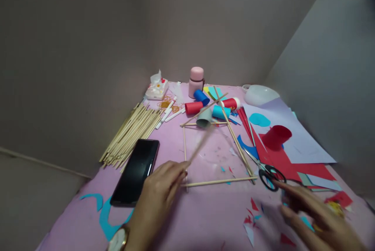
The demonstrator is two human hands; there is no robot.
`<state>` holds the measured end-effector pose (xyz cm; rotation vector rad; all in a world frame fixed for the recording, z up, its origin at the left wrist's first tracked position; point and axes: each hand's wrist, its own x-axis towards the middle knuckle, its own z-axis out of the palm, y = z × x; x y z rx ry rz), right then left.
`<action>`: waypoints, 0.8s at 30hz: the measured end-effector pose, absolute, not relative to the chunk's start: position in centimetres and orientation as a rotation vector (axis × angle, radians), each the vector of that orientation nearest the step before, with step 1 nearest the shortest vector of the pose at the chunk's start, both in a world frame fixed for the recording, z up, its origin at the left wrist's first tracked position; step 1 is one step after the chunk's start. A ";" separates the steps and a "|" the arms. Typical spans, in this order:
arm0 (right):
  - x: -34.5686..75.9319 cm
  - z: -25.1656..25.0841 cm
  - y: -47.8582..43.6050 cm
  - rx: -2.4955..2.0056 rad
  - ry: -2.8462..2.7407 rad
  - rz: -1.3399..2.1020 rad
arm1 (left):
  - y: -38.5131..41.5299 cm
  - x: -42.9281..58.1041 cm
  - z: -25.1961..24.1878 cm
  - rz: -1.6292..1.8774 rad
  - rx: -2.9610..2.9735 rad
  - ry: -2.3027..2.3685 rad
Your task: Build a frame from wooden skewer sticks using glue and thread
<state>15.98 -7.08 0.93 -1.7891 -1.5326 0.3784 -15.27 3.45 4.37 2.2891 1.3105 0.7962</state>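
My left hand (165,184) pinches one end of a thin wooden stick (200,145), whose far end is blurred and points up and away. Beneath it lies a four-sided frame of wooden sticks (219,182) on the pink table cover. A few longer sticks (238,141) lie along the frame's right side and reach past its far corner. My right hand (313,212) is low on the right, slightly blurred, its fingers apart and nothing seen in them. Its index fingertip is close to the black handles of the scissors (268,173); whether they touch I cannot tell.
A bundle of sticks (131,136) and a phone (136,173) lie left. Behind the frame are paper tubes (193,107), a pink flask (196,81), rubber bands (166,104) and a tissue pack (157,88). Right are red and white sheets (304,141), a red tube (277,137) and scraps.
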 end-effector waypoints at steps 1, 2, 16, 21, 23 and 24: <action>12.6 1.9 -5.4 -1.706 -1.590 0.505 | 3.4 -14.9 4.6 0.767 2.350 1.240; 9.4 2.7 -3.9 -1.580 -1.652 0.601 | 3.4 -14.6 4.7 0.735 2.403 1.178; 2.7 0.5 1.4 -1.220 -1.387 0.911 | 1.5 -16.1 -2.1 0.883 1.941 1.504; 2.2 -0.1 1.8 -1.240 -1.322 0.968 | 1.3 -15.4 -3.1 0.922 2.051 1.488; 2.1 -0.4 2.0 -1.251 -1.300 0.994 | 1.2 -15.4 -3.3 0.961 2.141 1.472; 2.0 -0.5 2.1 -1.257 -1.288 1.004 | 1.1 -15.4 -3.4 0.973 2.181 1.468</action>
